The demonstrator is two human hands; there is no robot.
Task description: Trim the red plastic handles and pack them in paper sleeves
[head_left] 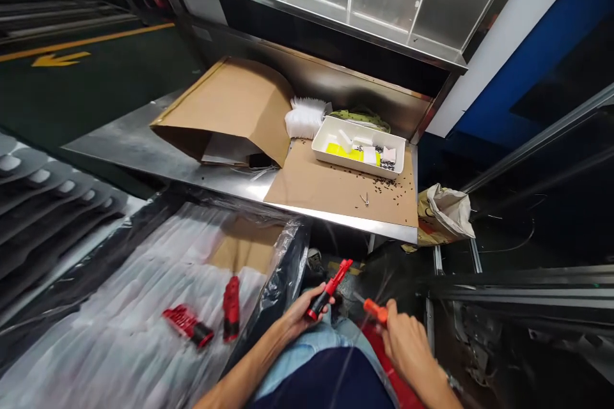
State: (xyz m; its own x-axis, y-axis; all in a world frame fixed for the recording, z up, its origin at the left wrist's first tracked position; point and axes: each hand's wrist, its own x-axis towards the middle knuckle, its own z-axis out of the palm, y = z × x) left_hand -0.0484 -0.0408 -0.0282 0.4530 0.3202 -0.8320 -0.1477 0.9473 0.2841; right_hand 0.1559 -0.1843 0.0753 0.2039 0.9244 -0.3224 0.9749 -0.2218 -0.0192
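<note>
My left hand point(302, 316) is closed around a slim red-and-black plastic housing point(330, 291), whose red end points up and to the right. My right hand point(407, 344) grips a screwdriver point(375, 310) by its orange handle, the shaft aimed toward the housing but apart from it. Both hands are above my lap. Left of them, a similar red-and-black piece point(187, 324) and a second, narrower one point(231, 308) lie on plastic-wrapped items point(144, 294) in a large lined box. Their wrapped contents are blurred.
On the metal bench point(129, 134) stand an open cardboard box point(240, 102) and a white tray point(355, 166) with screws and packets. Loose dark screws point(384, 186) are scattered over a cardboard sheet point(311, 185). A paper sack point(439, 217) stands at the bench's right end.
</note>
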